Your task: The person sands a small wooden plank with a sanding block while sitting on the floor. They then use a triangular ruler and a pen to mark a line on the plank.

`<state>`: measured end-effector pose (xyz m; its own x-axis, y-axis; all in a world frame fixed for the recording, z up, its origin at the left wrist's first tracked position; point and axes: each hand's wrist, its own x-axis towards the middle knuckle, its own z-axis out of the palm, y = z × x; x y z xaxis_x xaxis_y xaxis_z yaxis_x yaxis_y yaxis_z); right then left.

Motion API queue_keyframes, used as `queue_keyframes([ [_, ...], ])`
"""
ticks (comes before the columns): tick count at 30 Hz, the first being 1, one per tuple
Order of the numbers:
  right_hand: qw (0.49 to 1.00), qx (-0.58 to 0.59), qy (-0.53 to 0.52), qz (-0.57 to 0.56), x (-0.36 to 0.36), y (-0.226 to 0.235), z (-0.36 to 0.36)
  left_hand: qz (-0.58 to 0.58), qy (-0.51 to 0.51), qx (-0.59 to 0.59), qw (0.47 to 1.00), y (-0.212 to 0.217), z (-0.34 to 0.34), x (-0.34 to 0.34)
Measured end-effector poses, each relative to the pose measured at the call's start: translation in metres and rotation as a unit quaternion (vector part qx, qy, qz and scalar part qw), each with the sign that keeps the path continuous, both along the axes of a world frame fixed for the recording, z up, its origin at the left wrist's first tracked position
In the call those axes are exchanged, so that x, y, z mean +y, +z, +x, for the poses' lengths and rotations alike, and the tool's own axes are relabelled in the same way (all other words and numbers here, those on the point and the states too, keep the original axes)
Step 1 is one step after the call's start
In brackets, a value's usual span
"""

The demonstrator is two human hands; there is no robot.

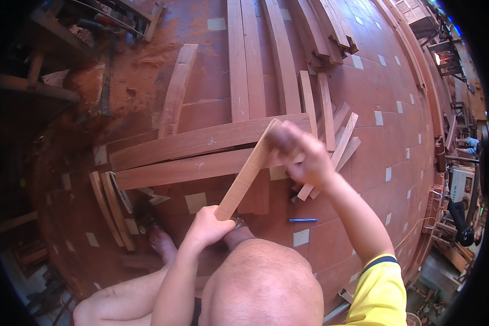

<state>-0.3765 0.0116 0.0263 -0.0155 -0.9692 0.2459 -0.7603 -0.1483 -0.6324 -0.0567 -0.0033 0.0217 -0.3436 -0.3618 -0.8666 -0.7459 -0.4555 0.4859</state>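
Note:
I hold a short, light wooden slat (248, 173) tilted up from lower left to upper right. My left hand (207, 225) grips its lower end. My right hand (301, 154) is blurred at its upper end, fingers closed against the wood; whether it holds something small I cannot tell. Under the slat lie two long reddish planks (190, 144), side by side across the floor. My bare knee (261, 277) and foot (162, 242) show below.
Several long boards (250, 60) run away toward the top on the red tiled floor (375, 179). Short offcuts (342, 144) sit right of my right hand. Curved strips (110, 209) lie at left. A blue pen (302, 220) lies on the floor. Machines stand at right.

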Motion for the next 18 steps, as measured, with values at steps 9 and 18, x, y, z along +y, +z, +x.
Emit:
queue_keyframes([
  [9,0.998,0.005,-0.06,0.014,-0.007,0.002,-0.001,-0.01,0.001,0.01,1.0,0.0,-0.003,0.002],
  [18,0.996,-0.05,-0.068,0.001,-0.008,-0.006,-0.001,-0.018,-0.004,0.002,1.0,0.002,-0.005,0.003],
])
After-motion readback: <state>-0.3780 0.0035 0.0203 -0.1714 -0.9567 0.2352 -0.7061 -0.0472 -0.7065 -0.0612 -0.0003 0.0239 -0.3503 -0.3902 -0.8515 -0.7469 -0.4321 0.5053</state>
